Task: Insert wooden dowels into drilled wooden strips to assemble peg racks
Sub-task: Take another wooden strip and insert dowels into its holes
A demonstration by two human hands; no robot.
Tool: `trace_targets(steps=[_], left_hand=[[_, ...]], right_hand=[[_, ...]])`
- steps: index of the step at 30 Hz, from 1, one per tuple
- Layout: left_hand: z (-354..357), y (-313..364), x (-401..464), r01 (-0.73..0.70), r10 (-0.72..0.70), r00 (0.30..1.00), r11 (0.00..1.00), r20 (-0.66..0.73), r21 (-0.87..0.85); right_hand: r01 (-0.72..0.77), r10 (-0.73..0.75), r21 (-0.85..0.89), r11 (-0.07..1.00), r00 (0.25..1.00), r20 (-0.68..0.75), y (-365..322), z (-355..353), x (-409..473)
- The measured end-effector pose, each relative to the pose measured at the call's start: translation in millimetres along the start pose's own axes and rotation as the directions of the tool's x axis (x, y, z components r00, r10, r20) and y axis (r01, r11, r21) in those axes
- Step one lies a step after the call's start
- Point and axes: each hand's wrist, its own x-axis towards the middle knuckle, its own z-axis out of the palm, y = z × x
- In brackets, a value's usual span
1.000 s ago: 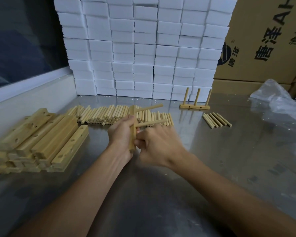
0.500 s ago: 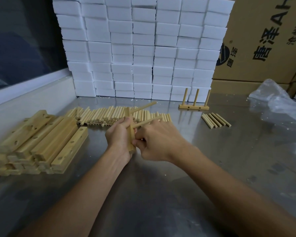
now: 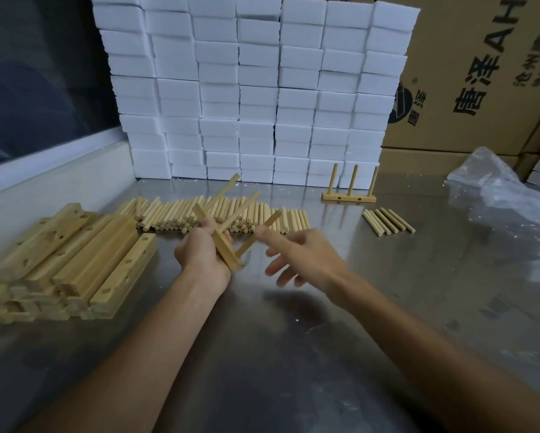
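At the far left, a stack of drilled wooden strips [image 3: 75,260] is piled on the steel table [image 3: 293,354], with round holes visible along the upper faces. Behind it and further right, a row of loose dowels [image 3: 200,214] is laid side by side against the wall of white foam blocks [image 3: 256,89].

Near the centre, a strip [image 3: 223,243] is gripped by the left hand [image 3: 204,257], fingers and thumb curled round its middle, and it is held tilted above the table. 3 dowels [image 3: 242,206] are seated in it and fan upward to the right. The right hand [image 3: 303,257] is held just beside the lowest dowel with its fingers spread and nothing grasped; whether the forefinger touches that dowel cannot be told.

The rack is judged light, stiff and dry, so little force is needed, yet the thin pegs could be levered loose or snapped if used as handles. The strip itself is the better place to be held, near its middle, clear of the holes.

Further right, a finished 3-peg rack [image 3: 349,196] is stood upright, a small group of dowels [image 3: 387,220] is laid near it, and a crumpled plastic bag [image 3: 496,189] is seen at the edge.
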Motion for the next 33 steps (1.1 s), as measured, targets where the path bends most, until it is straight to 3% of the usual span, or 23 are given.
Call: trace_targets(steps=[3, 8, 13, 17, 26, 33], left_hand=[[3, -3, -4, -0.006, 0.005, 1.0, 1.0, -0.013, -0.029], [4, -5, -11, -0.078, 0.081, 0.995, 0.996, 0.061, -0.05], [2, -7, -12, -0.146, 0.144, 0.963, 0.989, 0.227, -0.008], [1, -8, -9, -0.155, 0.125, 0.963, 0.982, 0.24, 0.11], [-3, -11, -6, -0.271, 0.166, 0.936, 0.904, 0.311, 0.331], [1, -27, -2, -0.435, 0.295, 0.899, 0.69, 0.325, 0.578]], right_hand=[[-0.086, 0.063, 0.141, 0.986, 0.985, 0.163, -1, 17, -3], [-0.072, 0.061, 0.307, 0.949, 0.997, 0.043, 2, 18, 2], [-0.065, 0.09, 0.301, 0.951, 0.994, -0.068, 13, 0, 14], [-0.024, 0.061, 0.313, 0.949, 0.992, -0.109, 24, -18, 24], [0.065, -0.031, 0.162, 0.985, 0.978, -0.204, 41, -50, 35], [0.116, -0.131, -0.069, 0.991, 0.947, -0.293, 54, -62, 43]])
